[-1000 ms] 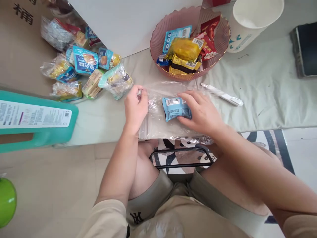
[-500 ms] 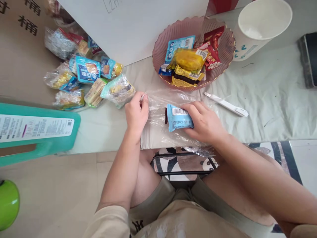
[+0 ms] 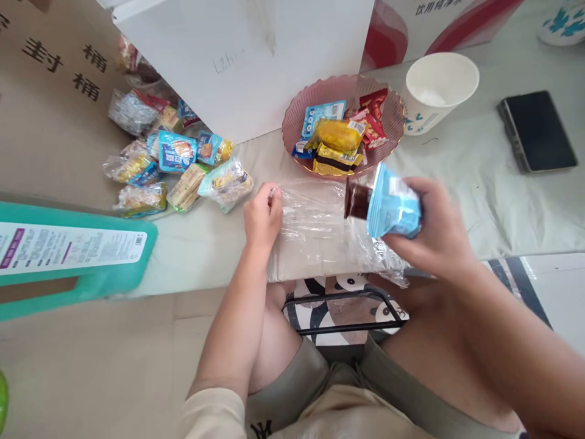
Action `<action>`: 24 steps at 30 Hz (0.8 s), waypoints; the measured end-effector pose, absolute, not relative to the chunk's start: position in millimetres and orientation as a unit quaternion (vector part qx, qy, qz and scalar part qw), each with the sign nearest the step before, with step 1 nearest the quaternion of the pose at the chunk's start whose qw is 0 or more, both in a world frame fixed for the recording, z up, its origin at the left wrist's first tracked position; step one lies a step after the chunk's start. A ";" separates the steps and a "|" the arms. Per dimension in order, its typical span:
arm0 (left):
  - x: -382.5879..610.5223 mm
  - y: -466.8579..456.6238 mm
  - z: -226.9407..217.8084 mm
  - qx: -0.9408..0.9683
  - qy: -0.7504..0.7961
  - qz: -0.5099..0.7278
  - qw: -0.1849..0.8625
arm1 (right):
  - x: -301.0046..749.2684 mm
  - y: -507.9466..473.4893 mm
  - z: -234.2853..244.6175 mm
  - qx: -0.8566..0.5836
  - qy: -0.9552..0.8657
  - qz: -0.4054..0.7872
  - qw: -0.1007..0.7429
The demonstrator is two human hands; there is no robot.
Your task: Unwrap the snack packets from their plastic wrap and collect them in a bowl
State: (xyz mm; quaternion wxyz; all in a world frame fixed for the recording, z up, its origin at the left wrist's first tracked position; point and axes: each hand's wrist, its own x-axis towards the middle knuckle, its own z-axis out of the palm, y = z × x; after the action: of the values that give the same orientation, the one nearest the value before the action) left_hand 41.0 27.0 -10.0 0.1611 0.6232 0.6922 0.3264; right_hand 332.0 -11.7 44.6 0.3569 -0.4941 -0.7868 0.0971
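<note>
A sheet of clear plastic film (image 3: 315, 222) lies over the table's front edge, hanging down a little at its right. My left hand (image 3: 265, 213) pinches the film's left end, fingers closed. In my right hand (image 3: 439, 225), slightly blurred, are a light-blue snack packet (image 3: 393, 204) and a dark brown packet (image 3: 359, 200) that sticks out to its left. Both are held above the film's right part. Beyond them stands a pink ribbed bowl (image 3: 295, 110) with yellow, red and blue snack packets in it.
Several film-wrapped snack bundles (image 3: 178, 152) lie at the left beside a cardboard box (image 3: 55, 122). A teal plastic holder (image 3: 141, 262) stands at front left. White box (image 3: 256, 67), paper cup (image 3: 425, 116) and black phone (image 3: 542, 131) stand or lie farther back.
My right hand has lifted the snack packets and moved right, away from my left hand. The left hand keeps its pinch on the film. The view has shifted, showing more of the back.
</note>
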 end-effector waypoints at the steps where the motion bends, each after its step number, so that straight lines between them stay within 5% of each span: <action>1: 42.0 27.7 -9.5 0.623 0.691 0.327 0.165 | 332.8 -1.9 54.3 -0.510 -0.781 0.086 0.350; 12: 48.6 37.3 -6.0 0.623 0.679 0.339 0.193 | 287.2 168.1 102.2 -0.644 -0.748 0.071 0.143; 24: 54.6 41.2 -7.0 0.612 0.680 0.343 0.213 | 260.7 175.8 97.5 -0.529 -0.838 0.063 0.118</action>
State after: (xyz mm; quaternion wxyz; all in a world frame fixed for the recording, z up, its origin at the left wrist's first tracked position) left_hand 54.6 41.2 -7.0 0.2130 0.6116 0.6805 0.3429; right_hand 260.7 175.8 97.5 0.1185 -0.5288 -0.8381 0.0628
